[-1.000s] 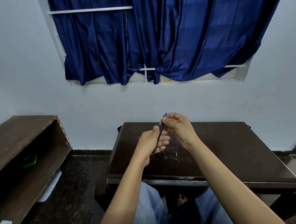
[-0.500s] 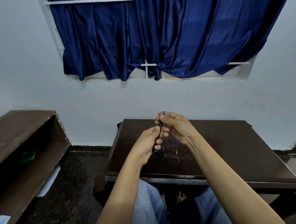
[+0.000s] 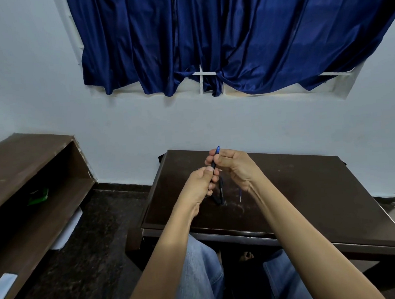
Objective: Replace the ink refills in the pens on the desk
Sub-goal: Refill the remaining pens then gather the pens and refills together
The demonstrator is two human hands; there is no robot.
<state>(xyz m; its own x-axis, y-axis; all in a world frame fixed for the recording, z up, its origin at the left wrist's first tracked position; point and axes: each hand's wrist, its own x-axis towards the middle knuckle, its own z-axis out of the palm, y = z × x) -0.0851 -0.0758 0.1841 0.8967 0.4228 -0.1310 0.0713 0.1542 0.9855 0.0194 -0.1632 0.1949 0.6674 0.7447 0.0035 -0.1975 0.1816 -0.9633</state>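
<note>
My right grip [image 3: 235, 167] pinches the upper end of a blue pen [image 3: 214, 164], whose blue tip pokes out above the fingers. My left grip [image 3: 199, 184] curls round the lower part of the same pen. Both hover over the tabletop [image 3: 310, 188]. Just beneath the grips lies a dark pen [image 3: 221, 190], with another dark piece beside it. A thin refill [image 3: 240, 195] lies near the right wrist.

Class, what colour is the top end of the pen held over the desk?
Blue; the pen's top end shows best in the head view.
</note>
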